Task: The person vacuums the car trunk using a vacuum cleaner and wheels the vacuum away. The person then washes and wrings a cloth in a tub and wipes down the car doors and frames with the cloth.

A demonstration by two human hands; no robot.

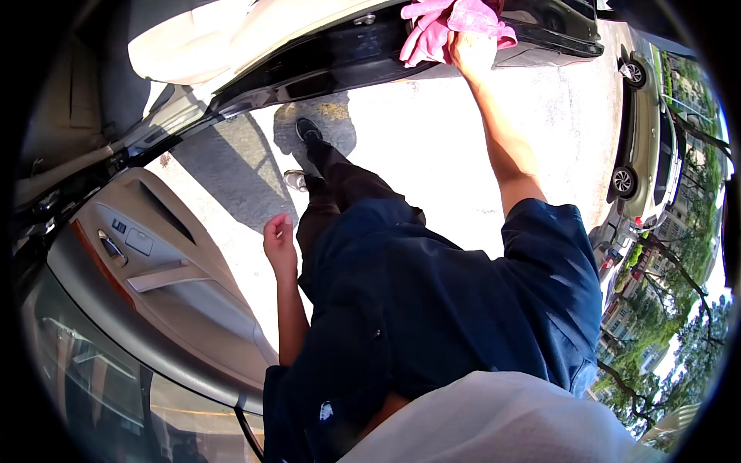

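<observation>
At the top, my right hand [471, 52] grips a bunched pink cloth [432, 29] against the dark body of a car [378, 50]. The cloth hangs in folds on both sides of the fingers, and its upper part runs out of view. My left hand [279, 238] hangs free beside my legs, its fingers loosely curled together with nothing visible in them. To its left stands an open car door [208, 309], apart from the hand, with beige trim, a wood-toned strip and a pull handle.
Light car seats [181, 58] show through the doorway at the upper left. My shoes [309, 130] rest on sunlit, partly shaded pavement [432, 139]. At the right, a parked light-coloured car [652, 139] stands near trees [698, 309]. A pale rounded surface [494, 424] covers the bottom foreground.
</observation>
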